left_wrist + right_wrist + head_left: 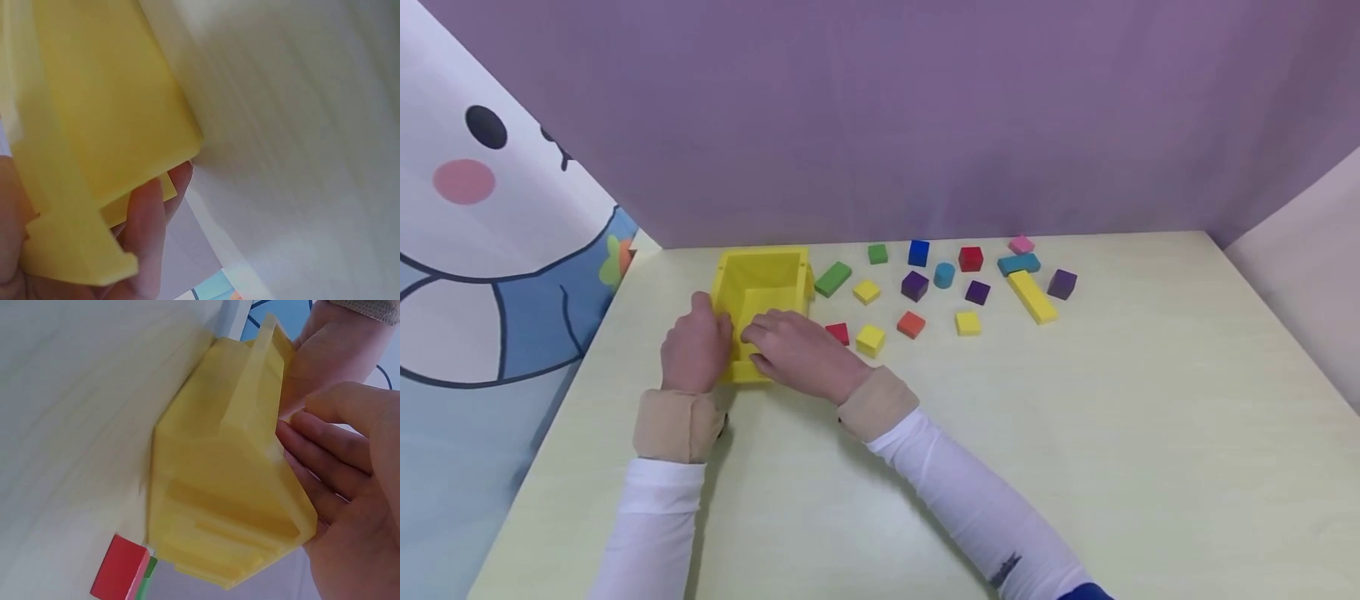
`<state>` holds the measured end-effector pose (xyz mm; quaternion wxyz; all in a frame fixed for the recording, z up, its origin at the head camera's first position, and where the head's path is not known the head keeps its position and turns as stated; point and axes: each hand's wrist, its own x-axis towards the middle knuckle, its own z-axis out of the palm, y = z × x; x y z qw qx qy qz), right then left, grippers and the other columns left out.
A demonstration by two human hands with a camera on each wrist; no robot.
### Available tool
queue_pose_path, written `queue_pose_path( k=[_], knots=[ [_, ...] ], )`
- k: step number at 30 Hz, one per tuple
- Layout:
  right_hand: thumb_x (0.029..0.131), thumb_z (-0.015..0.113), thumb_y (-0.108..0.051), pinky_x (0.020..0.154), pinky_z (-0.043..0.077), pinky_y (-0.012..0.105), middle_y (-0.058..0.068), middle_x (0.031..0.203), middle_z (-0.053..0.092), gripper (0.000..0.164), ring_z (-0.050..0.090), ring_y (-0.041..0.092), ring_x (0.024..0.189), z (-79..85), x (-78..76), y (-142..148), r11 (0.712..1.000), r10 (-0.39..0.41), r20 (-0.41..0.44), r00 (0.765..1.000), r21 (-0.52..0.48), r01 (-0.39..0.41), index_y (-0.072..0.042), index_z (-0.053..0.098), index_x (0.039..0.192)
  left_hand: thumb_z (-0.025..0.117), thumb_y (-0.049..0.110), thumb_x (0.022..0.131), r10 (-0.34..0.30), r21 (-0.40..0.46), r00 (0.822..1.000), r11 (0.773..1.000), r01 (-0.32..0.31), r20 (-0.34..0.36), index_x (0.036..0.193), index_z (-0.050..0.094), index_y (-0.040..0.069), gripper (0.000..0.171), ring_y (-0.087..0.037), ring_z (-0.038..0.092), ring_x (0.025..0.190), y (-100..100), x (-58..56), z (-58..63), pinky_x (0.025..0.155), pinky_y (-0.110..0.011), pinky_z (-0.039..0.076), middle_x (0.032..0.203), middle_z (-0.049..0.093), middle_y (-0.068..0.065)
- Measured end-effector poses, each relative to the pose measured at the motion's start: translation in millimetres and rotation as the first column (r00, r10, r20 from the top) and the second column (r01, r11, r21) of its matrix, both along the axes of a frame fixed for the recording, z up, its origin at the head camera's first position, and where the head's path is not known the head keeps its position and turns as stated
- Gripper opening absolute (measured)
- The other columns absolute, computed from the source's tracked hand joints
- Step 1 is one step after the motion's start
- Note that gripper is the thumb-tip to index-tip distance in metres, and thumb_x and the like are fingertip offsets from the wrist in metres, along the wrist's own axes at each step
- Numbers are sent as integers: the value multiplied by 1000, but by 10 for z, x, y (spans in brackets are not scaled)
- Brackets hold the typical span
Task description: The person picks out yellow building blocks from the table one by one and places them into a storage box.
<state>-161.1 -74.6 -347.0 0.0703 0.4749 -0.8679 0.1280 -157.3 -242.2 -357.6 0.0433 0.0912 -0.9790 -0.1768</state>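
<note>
A yellow plastic bin stands at the left of the table, its opening facing up. My left hand grips its left side, with fingers curled under the projecting rim in the left wrist view. Over the bin's front part reaches my right hand, palm turned down. In the right wrist view its thumb meets the index finger, and a sliver of yellow shows at the tips; I cannot tell whether it is a held piece or the bin. Right of the bin lie a red block and a yellow block.
Several coloured blocks spread across the back of the table, among them a green block, a blue cylinder, a long yellow block and a purple block. A purple partition rises behind the table, and a cartoon-printed cloth hangs left.
</note>
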Motion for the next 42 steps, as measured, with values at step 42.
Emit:
queue_pose_path(
  k=[42],
  knots=[
    [81, 66, -34, 91, 40, 20, 0, 116, 50, 52, 42, 12, 104, -124, -106, 1003, 913, -405, 121, 906, -9, 409, -11, 49, 124, 34, 25, 96, 23, 42, 990, 999, -29, 139, 113, 34, -5, 34, -31, 52, 59, 8, -28, 76, 50, -34, 39, 79, 51, -23]
  ],
)
